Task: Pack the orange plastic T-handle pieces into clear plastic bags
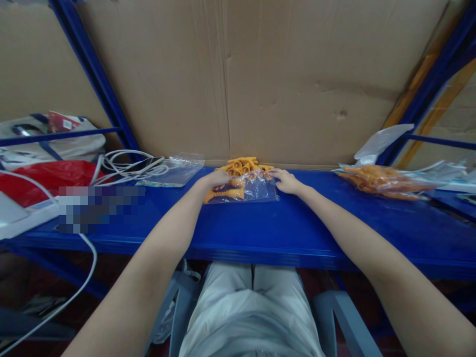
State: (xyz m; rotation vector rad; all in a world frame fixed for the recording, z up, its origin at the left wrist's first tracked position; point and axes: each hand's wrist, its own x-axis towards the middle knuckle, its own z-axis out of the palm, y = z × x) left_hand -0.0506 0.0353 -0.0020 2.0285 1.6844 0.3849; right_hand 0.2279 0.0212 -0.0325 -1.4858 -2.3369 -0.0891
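Several orange plastic pieces [236, 170] with round openings lie in a pile at the back middle of the blue table. A clear plastic bag [260, 191] is spread in front of them, and a ribbed orange piece [234, 193] lies at its left part. My left hand [216, 179] is at the left side of the pile with its fingers bent over the pieces; what they hold, if anything, is too small to make out. At the right edge of the pile and bag, my right hand [285, 180] rests with its fingers apart.
A filled bag of orange pieces [383, 181] lies at the right of the blue table [260, 238]. On the left are a flat clear bag [178, 169], coiled white cables [126, 166] and a red bag [55, 178]. Cardboard [238, 79] stands behind, between blue posts.
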